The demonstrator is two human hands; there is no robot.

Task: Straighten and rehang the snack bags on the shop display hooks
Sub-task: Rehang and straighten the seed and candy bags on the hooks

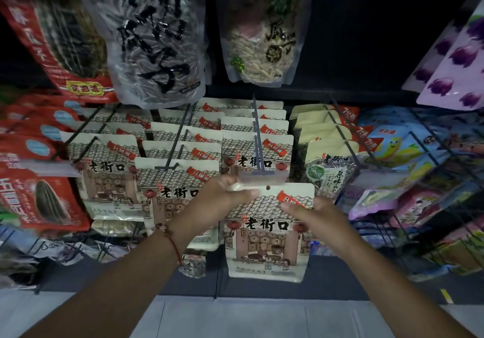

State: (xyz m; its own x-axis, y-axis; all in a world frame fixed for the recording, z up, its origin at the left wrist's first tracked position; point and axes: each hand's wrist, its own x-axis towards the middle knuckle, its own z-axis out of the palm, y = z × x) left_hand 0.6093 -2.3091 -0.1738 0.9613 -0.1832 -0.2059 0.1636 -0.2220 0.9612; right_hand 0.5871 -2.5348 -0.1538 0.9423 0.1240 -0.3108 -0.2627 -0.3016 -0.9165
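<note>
I hold a cream snack bag (267,235) printed with a tiled-roof house and black characters, upright, just below the tip of the middle display hook (258,154). My left hand (222,193) pinches the bag's top left edge. My right hand (311,214) grips its upper right corner over the red label. The bag's hang hole sits a little under the hook's clear price tag holder (262,177). Several matching bags hang in rows on that hook and on the two hooks to its left (172,159).
Red sunflower-seed bags (39,201) hang at the left. Large seed bags (157,39) dangle overhead. Green-and-cream bags (330,164) and colourful packets (398,149) fill hooks at the right. Purple-flowered bags (455,57) sit upper right. Pale floor shows below the rack.
</note>
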